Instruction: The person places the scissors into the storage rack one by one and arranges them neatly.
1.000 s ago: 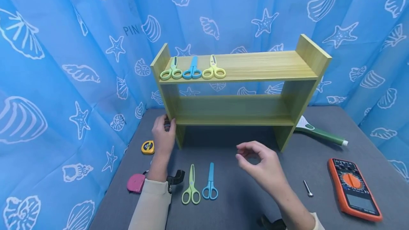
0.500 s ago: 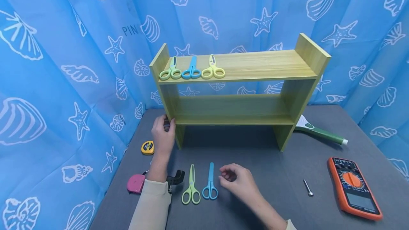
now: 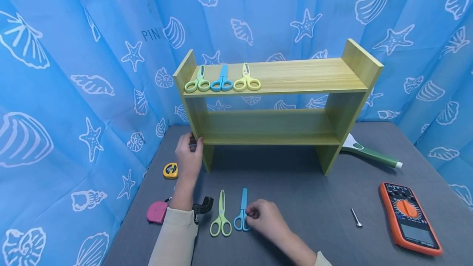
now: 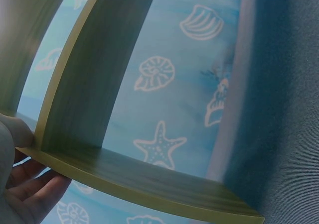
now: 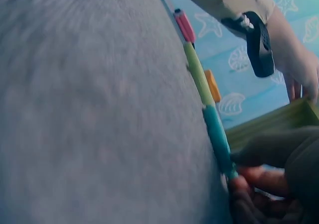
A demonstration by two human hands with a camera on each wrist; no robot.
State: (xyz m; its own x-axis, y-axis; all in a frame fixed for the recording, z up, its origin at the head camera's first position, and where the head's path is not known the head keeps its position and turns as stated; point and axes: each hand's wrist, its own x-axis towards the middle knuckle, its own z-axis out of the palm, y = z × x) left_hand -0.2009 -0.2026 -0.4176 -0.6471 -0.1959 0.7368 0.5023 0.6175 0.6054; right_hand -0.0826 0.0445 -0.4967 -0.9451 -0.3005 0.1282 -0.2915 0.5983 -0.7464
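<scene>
My left hand (image 3: 189, 157) grips the left side panel of a two-tier wooden shelf (image 3: 277, 139), thumb toward the front edge; the left wrist view shows its fingers (image 4: 47, 196) behind the panel. Blue scissors (image 3: 244, 201) lie on the table, blades pointing toward the shelf. At their right handle loop, my right hand (image 3: 269, 218) has thumb and fingers curled in a pinch, covering part of the loop. Close up in the right wrist view, the fingertips (image 5: 240, 183) meet the handle end of these scissors. Light green scissors (image 3: 221, 212) lie just left of them.
Green, blue and yellow scissors (image 3: 246, 80) stand in a row on the upper shelf's left. A yellow tape measure (image 3: 171, 170) and pink one (image 3: 157, 212) lie left. Rightward are a bolt (image 3: 356, 218), an orange multimeter (image 3: 409, 218) and a green-handled tool (image 3: 371, 156).
My right hand has come down and left from in front of the shelf to the blue scissors and closed its fingers at their handle. The left hand has stayed on the shelf.
</scene>
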